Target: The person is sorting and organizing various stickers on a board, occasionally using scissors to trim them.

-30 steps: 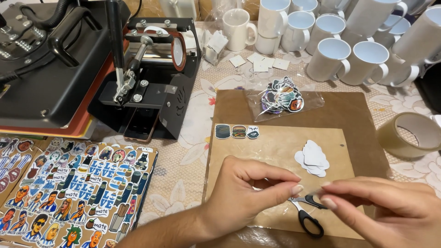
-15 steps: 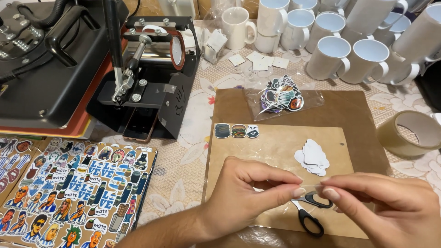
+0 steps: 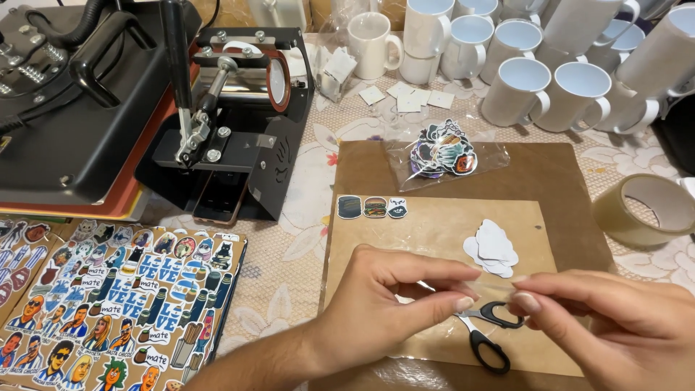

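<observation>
while both hands meet low over the brown board (image 3: 557, 188), the big black press (image 3: 79, 108) and the mug press (image 3: 239, 123) stand far up and left of the fingers. white mugs (image 3: 528, 87) crowd far above them. the sticker sheet (image 3: 108, 304) lies left of the left hand (image 3: 384, 304), and a tape roll (image 3: 644, 210) sits up right of the right hand (image 3: 622, 326). black scissors (image 3: 489, 337) lie just under the fingers, white cutouts (image 3: 494, 246) just above. both hands' fingers are pinched shut on something thin and clear between them (image 3: 496, 288), too small to tell. it looks like a peeling or pulling-apart step; a slow, careful pull seems needed.
</observation>
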